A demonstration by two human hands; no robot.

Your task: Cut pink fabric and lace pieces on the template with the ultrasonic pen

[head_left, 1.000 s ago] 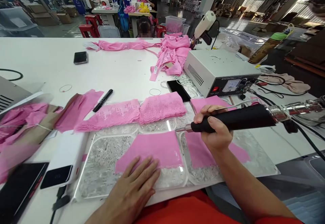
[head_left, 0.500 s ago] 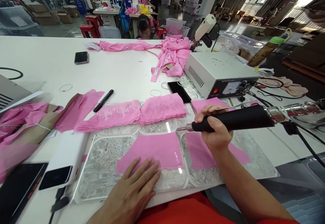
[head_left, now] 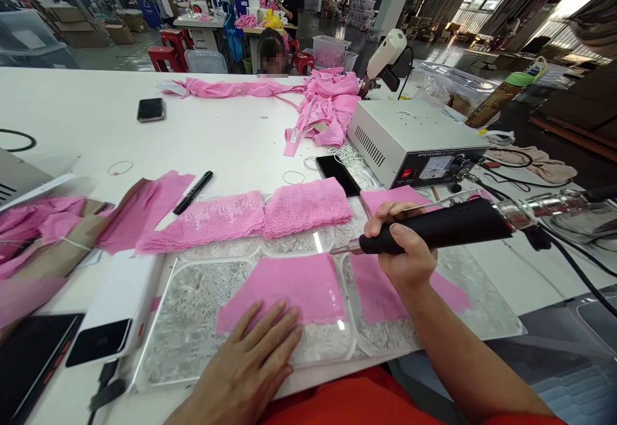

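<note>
My left hand (head_left: 263, 351) lies flat, fingers spread, over the lower left of a pink fabric piece (head_left: 301, 283). That piece rests on a grey marbled board (head_left: 193, 316) with clear rounded outlines. In my right hand (head_left: 407, 245) is a black hand-held welding gun (head_left: 450, 227), held nearly level and pointing left. Its thin metal tip meets or hovers just over the fabric's upper right corner; contact is hard to tell. A second pink piece (head_left: 378, 296) lies under my right wrist, partly hidden. Behind them are two stacks of pink lace pieces (head_left: 308, 206).
A grey power box (head_left: 419, 142) with a meter stands at the back right, cables running to the gun. A black marker (head_left: 193, 192), a phone (head_left: 337, 174), a white power bank (head_left: 113, 309) and bundled pink fabric (head_left: 43, 232) lie around. A person sits beyond the table.
The welding gun's tip has shifted slightly left and down, towards the fabric's upper right corner. My left hand stays flat in place. The whole view has drifted a little.
</note>
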